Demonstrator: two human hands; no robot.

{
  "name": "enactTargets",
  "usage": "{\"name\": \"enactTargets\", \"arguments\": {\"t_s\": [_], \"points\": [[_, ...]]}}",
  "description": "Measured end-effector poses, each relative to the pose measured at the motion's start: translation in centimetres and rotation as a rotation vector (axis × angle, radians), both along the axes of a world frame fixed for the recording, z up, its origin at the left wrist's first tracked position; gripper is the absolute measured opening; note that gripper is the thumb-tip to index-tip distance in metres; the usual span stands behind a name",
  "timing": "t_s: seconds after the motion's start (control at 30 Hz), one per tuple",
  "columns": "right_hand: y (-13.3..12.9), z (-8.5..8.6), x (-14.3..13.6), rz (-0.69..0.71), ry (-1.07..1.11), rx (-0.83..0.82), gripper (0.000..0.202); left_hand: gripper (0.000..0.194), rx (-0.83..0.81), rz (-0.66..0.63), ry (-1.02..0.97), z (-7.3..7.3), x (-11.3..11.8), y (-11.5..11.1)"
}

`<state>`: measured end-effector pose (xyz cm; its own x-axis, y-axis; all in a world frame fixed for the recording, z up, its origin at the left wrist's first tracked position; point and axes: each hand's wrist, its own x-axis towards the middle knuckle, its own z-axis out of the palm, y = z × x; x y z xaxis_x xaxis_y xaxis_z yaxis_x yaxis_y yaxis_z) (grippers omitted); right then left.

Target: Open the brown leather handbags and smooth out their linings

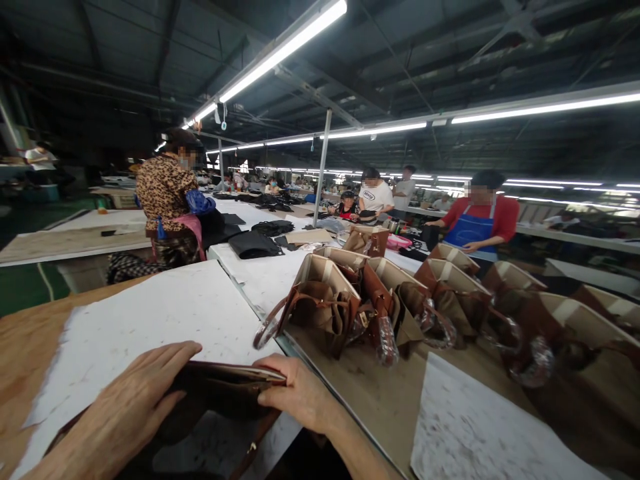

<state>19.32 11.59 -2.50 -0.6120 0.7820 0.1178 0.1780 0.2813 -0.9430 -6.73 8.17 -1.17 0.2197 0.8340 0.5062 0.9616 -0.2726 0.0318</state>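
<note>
A dark brown bag [215, 398] lies at the near edge of the white-covered table, its opening edge turned up between my hands. My left hand [137, 397] rests over the bag's left part, fingers stretched forward and thumb apart. At the right end of the top edge, my right hand [295, 390] pinches the bag's layers between thumb and fingers. A brown strap with a small metal fitting hangs below my right hand. The bag's lower part is dark and partly hidden by my left hand and forearm.
Several brown bags [320, 300] with plastic-wrapped handles stand on the right table. White paper [480, 420] lies in front of them. Black pieces [255, 245] lie farther back. A person in a patterned top [167, 193] stands left; another in a blue apron [470, 230] stands right.
</note>
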Motion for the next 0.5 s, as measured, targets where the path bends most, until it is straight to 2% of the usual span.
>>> {"name": "enactTargets", "arguments": {"t_s": [0.1,0.27,0.5], "points": [[-0.5,0.4,0.2,-0.013,-0.031,0.039,0.028,0.039,-0.024,-0.034,0.081,-0.8,-0.6,-0.2],[-1.2,1.0,0.3,-0.020,-0.073,0.073,0.026,0.039,-0.022,-0.002,0.090,-2.4,-1.7,-0.3],[-1.3,1.2,0.4,-0.019,-0.087,0.079,0.020,0.039,-0.026,-0.010,0.069,-2.5,-1.7,-0.6]]}}
